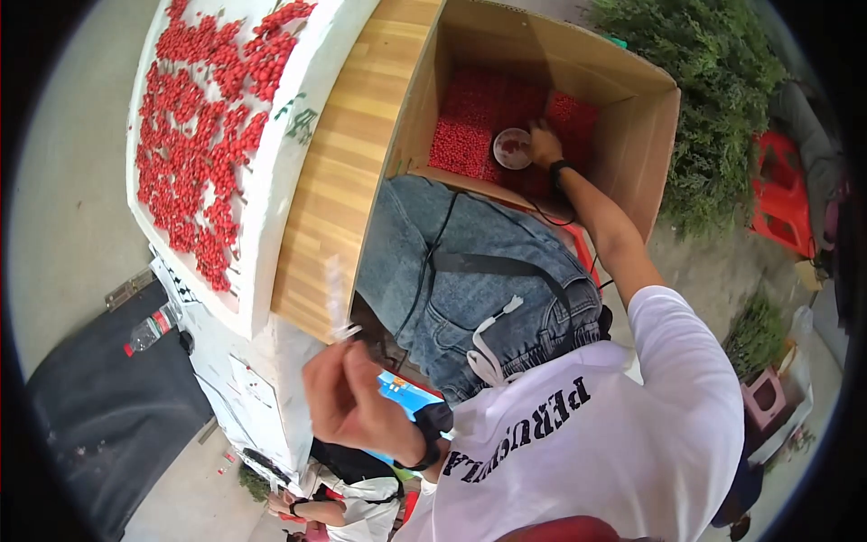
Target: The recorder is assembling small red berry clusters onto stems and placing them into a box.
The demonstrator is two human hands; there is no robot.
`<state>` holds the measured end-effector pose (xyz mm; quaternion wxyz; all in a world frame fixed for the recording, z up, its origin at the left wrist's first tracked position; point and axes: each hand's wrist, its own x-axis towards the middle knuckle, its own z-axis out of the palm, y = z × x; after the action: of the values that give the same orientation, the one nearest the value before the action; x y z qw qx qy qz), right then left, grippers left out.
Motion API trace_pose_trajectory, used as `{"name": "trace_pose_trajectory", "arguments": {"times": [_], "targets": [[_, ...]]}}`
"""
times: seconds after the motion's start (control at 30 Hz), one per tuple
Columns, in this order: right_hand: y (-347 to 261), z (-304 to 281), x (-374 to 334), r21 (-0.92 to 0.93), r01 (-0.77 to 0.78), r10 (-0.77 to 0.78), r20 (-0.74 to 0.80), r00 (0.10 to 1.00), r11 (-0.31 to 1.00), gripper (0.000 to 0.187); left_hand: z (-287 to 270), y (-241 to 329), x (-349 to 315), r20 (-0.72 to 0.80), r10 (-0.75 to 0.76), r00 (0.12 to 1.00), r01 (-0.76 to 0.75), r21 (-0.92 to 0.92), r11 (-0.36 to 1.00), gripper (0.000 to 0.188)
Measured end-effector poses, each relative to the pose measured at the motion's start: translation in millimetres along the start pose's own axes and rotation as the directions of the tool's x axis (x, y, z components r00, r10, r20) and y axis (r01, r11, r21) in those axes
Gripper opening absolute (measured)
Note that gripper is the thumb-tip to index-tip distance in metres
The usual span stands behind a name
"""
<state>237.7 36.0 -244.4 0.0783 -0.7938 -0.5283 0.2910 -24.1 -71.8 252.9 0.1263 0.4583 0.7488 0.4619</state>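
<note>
Pinching blurred thin pale strip between closed fingertips of left hand, at 7 o'clock in head view, just off the wood-patterned counter. Reaching with right hand between 1 and 2 o'clock, down into open cardboard box; curling fingers at 3 o'clock side of round whitish cup. Not telling whether gripping cup or only touching: fingers partly hidden, shaded. Noting reddish contents inside cup. Seeing many small red balls in box, heaping at 9 o'clock of cup and lying past the right hand too. Wearing black bands on both wrists, white shirt with dark lettering, blue jeans filling view centre, white drawstring hanging loose. Moving outward: finding counter at 11 o'clock, bordering box; white tray at 10 o'clock, carrying red berry sprigs. Spotting clear bottle between 8 and 9 o'clock, black sheet at 8. Spotting another person between 6 and 7. Logging green shrub at 2, red plastic stool at 3, pink crate at 4.
</note>
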Motion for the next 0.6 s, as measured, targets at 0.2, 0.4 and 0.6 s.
{"name": "trace_pose_trajectory", "arguments": {"times": [0.2, 0.4, 0.6], "targets": [[2, 21, 58, 0.016, 0.023, -0.027, 0.310, 0.950, 1.000, 0.051, 67, 14, 5, 0.348, 0.152, 0.925, -0.161, -0.002, 0.987, 0.016], [-7, 24, 61, 0.140, 0.003, -0.057, 0.387, 0.920, 0.990, 0.050, 133, 8, 15, 0.608, 0.065, 0.792, -0.060, -0.028, 0.998, 0.017], [44, 11, 92, 0.350, -0.410, 0.047, 0.710, 0.703, 0.842, 0.043, 194, -26, 9, 0.837, -0.302, 0.456, 0.698, -0.125, 0.706, 0.018]]}}
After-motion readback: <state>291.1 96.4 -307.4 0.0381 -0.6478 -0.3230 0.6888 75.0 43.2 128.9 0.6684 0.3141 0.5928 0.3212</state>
